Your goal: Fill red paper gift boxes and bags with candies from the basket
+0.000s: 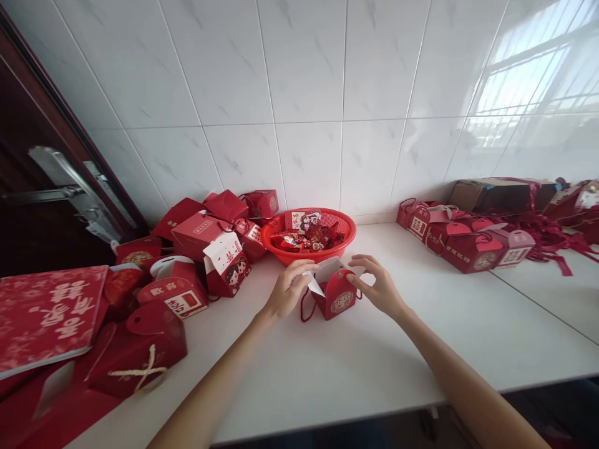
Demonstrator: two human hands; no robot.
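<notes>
A small red gift box (340,301) with a gold round emblem stands upright on the white table, its top flaps raised and their white insides partly showing. My left hand (287,290) pinches the box's left flap between thumb and fingers. From the right, my right hand (377,290) has its thumb against the rounded front flap and its fingers bent over the right and back flaps. A dark red cord handle (306,310) loops down on the box's left side. The box's inside is mostly hidden. Just behind it sits a red plastic basket (349,232) holding wrapped sweets (316,238).
Several red gift boxes (199,234) are heaped at the left, near a red printed booklet (51,312). More boxes (468,249) stand at the right, beside dark red ribbons (538,227) and a cardboard box (486,194). A tiled wall (309,156) backs the white table (290,386).
</notes>
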